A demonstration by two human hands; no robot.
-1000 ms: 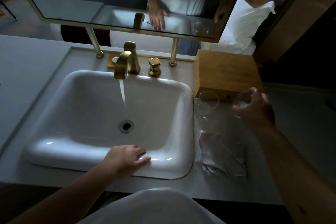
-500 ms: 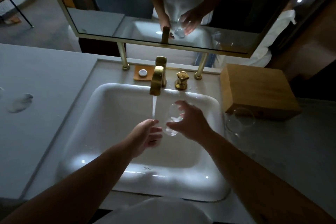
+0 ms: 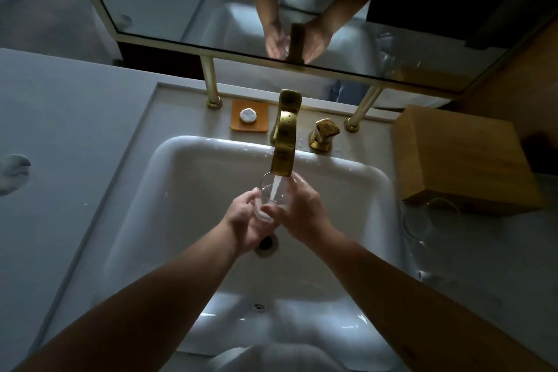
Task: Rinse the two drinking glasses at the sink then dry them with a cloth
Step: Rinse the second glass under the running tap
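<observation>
Both hands are wrapped around one clear glass (image 3: pixel 269 199) and hold it under the gold tap (image 3: pixel 283 142), over the middle of the white sink (image 3: pixel 347 190). The left hand (image 3: pixel 244 223) cups the glass from the left and below, with its fingers curled round the side. The right hand (image 3: pixel 297 208) grips it from the right, with fingers on the wall near the rim. Water runs from the tap straight into the open top. The second glass (image 3: pixel 434 217) stands on the grey worktop (image 3: pixel 60 130) to the right of the sink, just in front of a wooden box (image 3: pixel 462 157). It is hard to see because it is so clear. A glass like this is probably light, but it is hard and thin and would break if it hit the sink. Wet glass is slippery too. It looks safest to hold it round the middle of the wall with a full hand, not by the thin rim, and to keep it low over the sink while it is wet. No cloth shows in this view.
</observation>
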